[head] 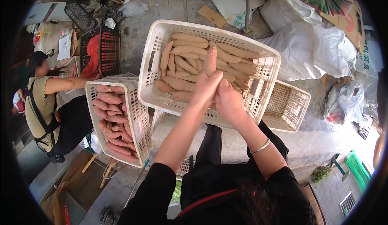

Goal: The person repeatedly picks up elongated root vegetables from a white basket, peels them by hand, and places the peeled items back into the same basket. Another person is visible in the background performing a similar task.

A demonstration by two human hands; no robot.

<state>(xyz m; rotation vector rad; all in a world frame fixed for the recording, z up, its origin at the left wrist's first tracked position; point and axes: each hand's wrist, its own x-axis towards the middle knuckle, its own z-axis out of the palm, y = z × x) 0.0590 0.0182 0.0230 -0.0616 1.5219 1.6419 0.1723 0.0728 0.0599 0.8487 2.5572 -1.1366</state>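
Note:
My left hand (pixel 209 84) is closed around a reddish sweet potato (pixel 211 60), which points away from me above a white plastic crate (pixel 145 82). Close against it is my right hand (pixel 229 99), its fingers curled near the lower end of that root; whether it grips anything is hidden. Many long, tan sweet potatoes (pixel 185 64) lie in the crate below both hands. To the left, a second white crate (pixel 128 119) holds pinkish-red sweet potatoes (pixel 112 116).
At the left, another person (pixel 42 103) reaches towards the second crate. A black plastic crate (pixel 109 52) with red cloth stands beyond it. Under the main crate's right side sits another white crate (pixel 303 103). White sacks (pixel 309 49) fill the right; a metal frame (pixel 185 8) stands ahead.

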